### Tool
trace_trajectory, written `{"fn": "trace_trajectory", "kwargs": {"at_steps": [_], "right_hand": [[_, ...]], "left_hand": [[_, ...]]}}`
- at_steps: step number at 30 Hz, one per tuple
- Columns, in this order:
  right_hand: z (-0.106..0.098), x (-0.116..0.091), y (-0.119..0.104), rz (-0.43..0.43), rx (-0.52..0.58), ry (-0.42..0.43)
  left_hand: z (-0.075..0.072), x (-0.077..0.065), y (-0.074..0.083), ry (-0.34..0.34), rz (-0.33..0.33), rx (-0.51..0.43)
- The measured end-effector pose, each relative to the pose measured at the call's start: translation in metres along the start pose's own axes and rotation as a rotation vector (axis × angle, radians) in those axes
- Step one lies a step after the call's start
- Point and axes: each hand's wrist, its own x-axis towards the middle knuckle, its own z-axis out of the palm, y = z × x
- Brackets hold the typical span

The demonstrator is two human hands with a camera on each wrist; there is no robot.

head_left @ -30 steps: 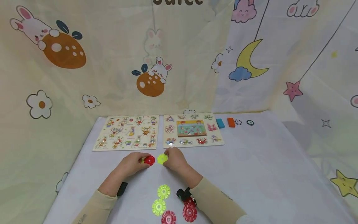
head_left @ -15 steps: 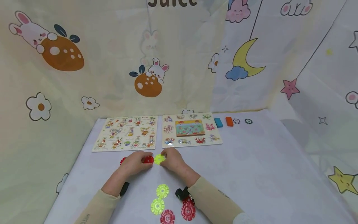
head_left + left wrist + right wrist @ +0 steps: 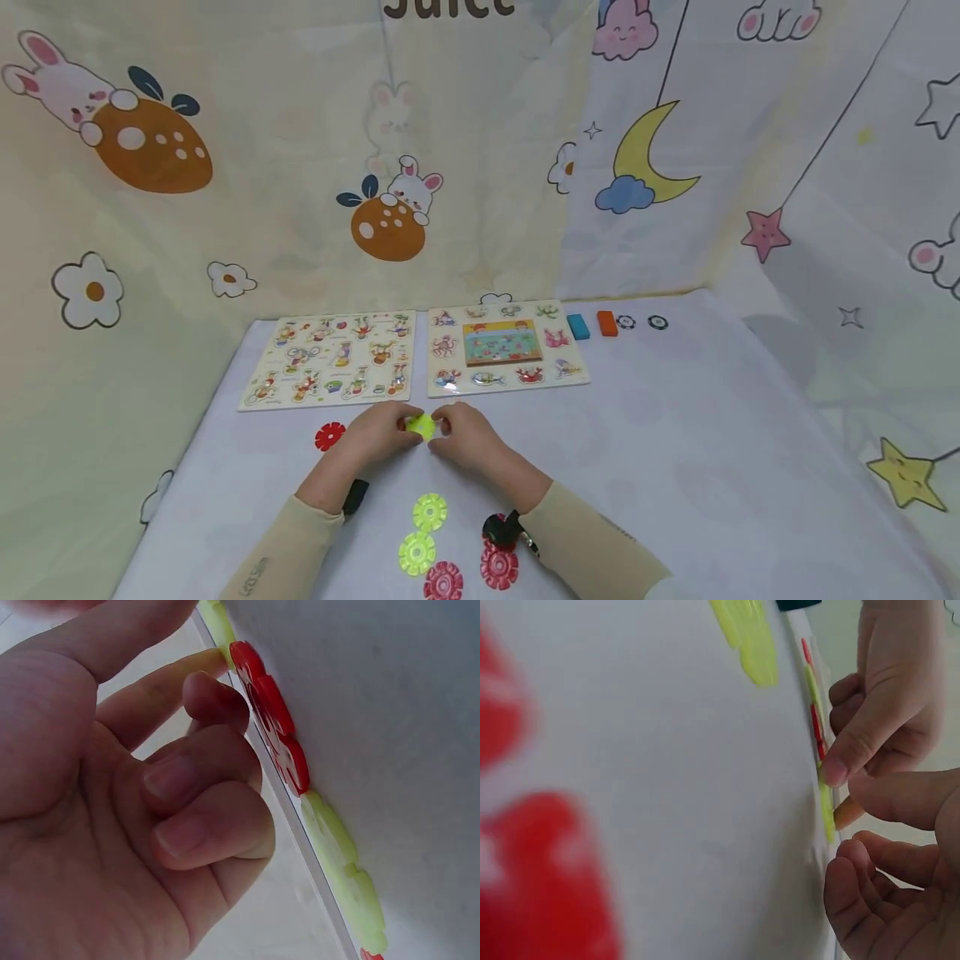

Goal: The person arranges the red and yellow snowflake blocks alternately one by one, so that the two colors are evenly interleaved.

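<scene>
Head view: the left hand pinches a yellow-green disc toward the far edge of the surface; the right hand holds nothing, fingertips apart. Left wrist: a red disc adjoins it, best kept flat, aligned. Right wrist: light pressure should suffice.

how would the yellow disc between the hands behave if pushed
The yellow notched disc looks like thin plastic, so probably light and fairly stiff. Being flat, it seems likelier to slide than tip. It appears to meet a red disc, which might shift too.
</scene>
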Motion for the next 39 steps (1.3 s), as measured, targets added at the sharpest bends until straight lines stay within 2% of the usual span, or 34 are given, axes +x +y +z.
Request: {"fn": "trace_trajectory", "kwargs": {"at_steps": [5, 12, 14, 18, 22, 33, 36, 39], "right_hand": [[-0.009, -0.034, 0.002, -0.007, -0.013, -0.061], [-0.020, -0.083, 0.010, -0.099, -0.127, -0.223], [-0.021, -0.095, 0.015, -0.086, -0.166, -0.242], [-0.022, -0.114, 0.026, 0.041, -0.195, -0.209], [-0.019, -0.122, 0.033, 0.111, -0.178, -0.162], [-0.014, -0.121, 0.031, 0.043, -0.230, -0.088], [-0.014, -0.122, 0.030, 0.040, -0.221, -0.111], [-0.017, -0.125, 0.029, 0.032, -0.222, -0.193]], "left_hand": [[0.000, 0.000, -0.003, -0.002, -0.007, -0.026], [-0.002, -0.003, -0.005, 0.007, -0.016, -0.028], [-0.002, -0.004, -0.005, 0.007, -0.008, -0.038], [-0.001, -0.004, -0.004, 0.001, 0.002, -0.044], [0.001, -0.003, -0.005, 0.005, 0.004, -0.046], [0.003, -0.001, -0.008, 0.008, 0.022, -0.055], [0.002, -0.001, -0.008, 0.007, 0.014, -0.061], [0.002, -0.001, -0.008, 0.004, 0.011, -0.063]]}}
